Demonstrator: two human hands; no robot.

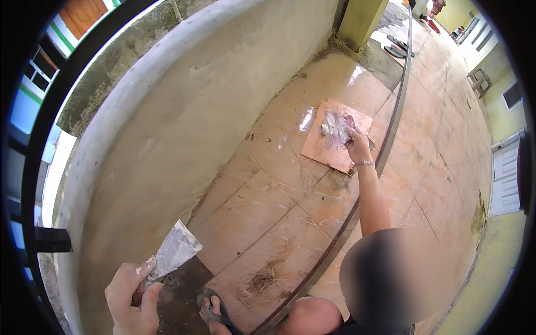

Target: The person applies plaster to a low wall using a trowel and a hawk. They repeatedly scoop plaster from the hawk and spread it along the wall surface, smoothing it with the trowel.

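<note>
Low at the left, my left hand [134,301] is closed around the handle of a putty knife [177,250]. Its broad blade points up and away, smeared with whitish paste, and white specks mark my fingers. My right hand [357,146] stretches far forward over a loose orange tile [318,146] lying on the floor. Its fingers grip a crumpled, partly see-through packet [336,129] with reddish parts, which looks like plastic. A small white lump [324,129] lies at the packet's left side. The packet's contents are not clear.
A low plastered wall [173,123] curves along my left. A dark metal rail [399,106] runs lengthwise, right of the loose tile. My sandalled foot [215,312] stands near the wall. Farther off are black sandals [396,49] and a stool [479,82]. A blurred patch hides the lower right.
</note>
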